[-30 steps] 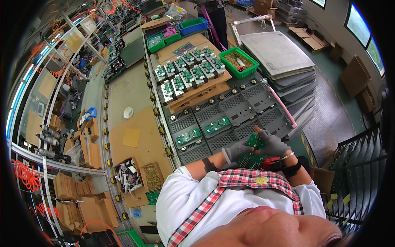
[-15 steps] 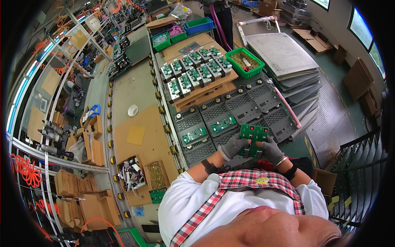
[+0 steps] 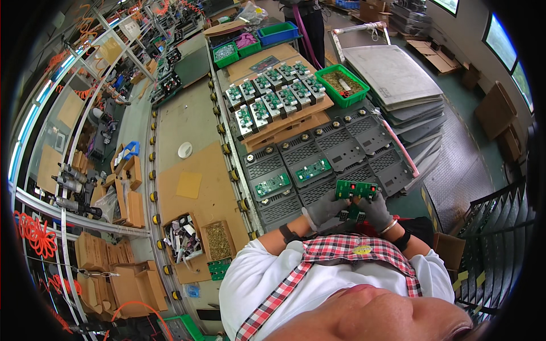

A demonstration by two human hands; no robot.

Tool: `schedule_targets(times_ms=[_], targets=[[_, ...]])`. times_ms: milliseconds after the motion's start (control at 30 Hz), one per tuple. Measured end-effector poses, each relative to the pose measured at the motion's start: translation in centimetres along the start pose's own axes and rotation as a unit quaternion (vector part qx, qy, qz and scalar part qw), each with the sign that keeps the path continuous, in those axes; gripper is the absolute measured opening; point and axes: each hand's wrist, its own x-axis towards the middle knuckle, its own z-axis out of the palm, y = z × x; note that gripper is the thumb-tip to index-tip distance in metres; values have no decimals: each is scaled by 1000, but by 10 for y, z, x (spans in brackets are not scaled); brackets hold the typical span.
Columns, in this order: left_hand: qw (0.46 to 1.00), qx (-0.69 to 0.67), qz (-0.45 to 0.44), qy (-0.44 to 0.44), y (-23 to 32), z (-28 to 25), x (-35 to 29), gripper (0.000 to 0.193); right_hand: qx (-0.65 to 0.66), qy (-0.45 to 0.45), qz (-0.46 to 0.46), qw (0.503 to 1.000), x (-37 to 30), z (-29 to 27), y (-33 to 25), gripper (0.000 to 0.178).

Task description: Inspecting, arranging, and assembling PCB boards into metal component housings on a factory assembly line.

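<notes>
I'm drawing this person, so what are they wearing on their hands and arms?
The left hand and right hand wear grey gloves. Above each is a dark band, and on the right a thin, pale bracelet too. The sleeves are short and white.

Matt cloth-gloved hands (image 3: 323,209), smooth circuit board (image 3: 358,190), matt panels (image 3: 342,154), apparently plastic

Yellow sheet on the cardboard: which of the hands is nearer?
Left. The left hand is right of the yellow sheet, at the green board's left side; the right hand is farther right, at the board's right side.
</notes>
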Motion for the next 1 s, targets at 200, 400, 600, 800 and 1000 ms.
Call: schedule_targets(times_ms=[200,400,600,800,1000], targets=[[999,-32,40,-19,7,3,-6,26,70,-38,27,996,2,-1,-7,16],[992,61,46,97,-9,7,-9,28,153,-14,87,984,6,4,3,19],[983,64,98,141,-26,11,-9,22,117,-1,70,991,1,8,-3,18],[947,217,155,178,-21,12,-10,18,104,36,49,993,-1,15,-10,18],[973,121,120,153,-14,21,-11,16,95,50,51,993,-6,12,-17,19]])
